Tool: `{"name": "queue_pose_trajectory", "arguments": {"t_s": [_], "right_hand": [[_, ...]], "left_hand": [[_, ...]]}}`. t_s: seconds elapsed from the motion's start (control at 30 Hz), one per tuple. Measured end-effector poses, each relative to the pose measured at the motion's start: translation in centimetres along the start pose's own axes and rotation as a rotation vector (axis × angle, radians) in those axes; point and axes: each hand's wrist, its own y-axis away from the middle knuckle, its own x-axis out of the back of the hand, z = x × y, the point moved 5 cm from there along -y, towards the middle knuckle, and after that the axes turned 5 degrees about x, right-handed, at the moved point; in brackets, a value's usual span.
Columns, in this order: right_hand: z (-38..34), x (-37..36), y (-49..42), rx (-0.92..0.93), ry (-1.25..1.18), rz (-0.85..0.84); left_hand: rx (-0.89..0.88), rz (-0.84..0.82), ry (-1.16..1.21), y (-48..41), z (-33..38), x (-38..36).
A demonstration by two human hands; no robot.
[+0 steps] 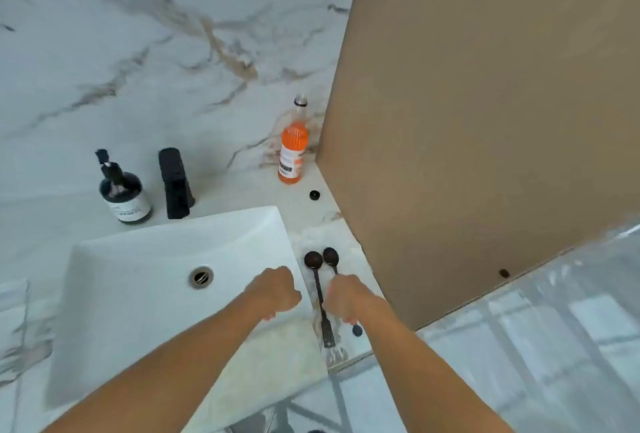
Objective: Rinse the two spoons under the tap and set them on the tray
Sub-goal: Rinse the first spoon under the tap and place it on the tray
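Two dark spoons lie side by side on a clear textured tray [341, 354] just right of the white sink [145, 294], bowls pointing away from me. The left spoon [318, 290] rests free on the tray. My right hand [346, 297] is curled over the handle of the right spoon [330, 255], whose rounded end sticks out below my fingers. My left hand [277, 290] is a closed fist with nothing in it, hovering over the sink's right rim. The black tap [175, 183] stands behind the sink; no water shows.
A dark soap pump bottle [123, 193] stands left of the tap. An orange bottle [293, 148] and a small black cap [314, 195] sit at the back right. A brown panel [485, 121] walls off the right side, close to the tray.
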Motion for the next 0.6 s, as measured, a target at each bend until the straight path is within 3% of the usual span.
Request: {"name": "queue_pose_trajectory", "arguments": {"t_s": [0.13,0.3,0.6], "right_hand": [[1.9,-3.3,-2.2,-0.074,-0.081,0.017],[3.4,-4.9,-4.8,-0.053,-0.203,0.154],[4.9,-6.5,-7.7,0.073,-0.461,0.085]], "left_hand": [[0.093,-0.02,0.246,-3.5,-0.4,-3.0],[0.214,-0.018,0.646,-7.1,0.5,-5.9],[0.27,0.079,0.58,-9.1,2.4,-7.0]]}}
